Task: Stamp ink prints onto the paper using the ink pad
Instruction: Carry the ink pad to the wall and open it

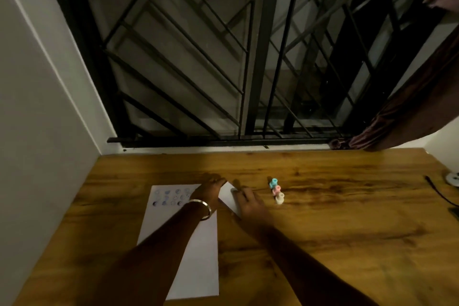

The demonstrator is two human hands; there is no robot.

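A white sheet of paper (198, 256) lies on the wooden table (335, 218), with several bluish round stamp prints (171, 197) near its far end. My left hand (211, 187), a metal bangle on its wrist, rests over the paper's far right corner. Between both hands sits a small white flat object (227, 197), possibly the ink pad; my right hand (248, 202) lies on it. Whether either hand grips it is unclear. To the right lie three small stamps in a row: teal (273, 182), pink (276, 190) and white (280, 199).
A barred window grille (223, 57) rises behind the table's far edge. A white wall (37, 119) closes the left side. A brown curtain (409, 112) hangs at the right. A dark cable (439, 191) and a white round object (453, 177) lie at the table's right edge.
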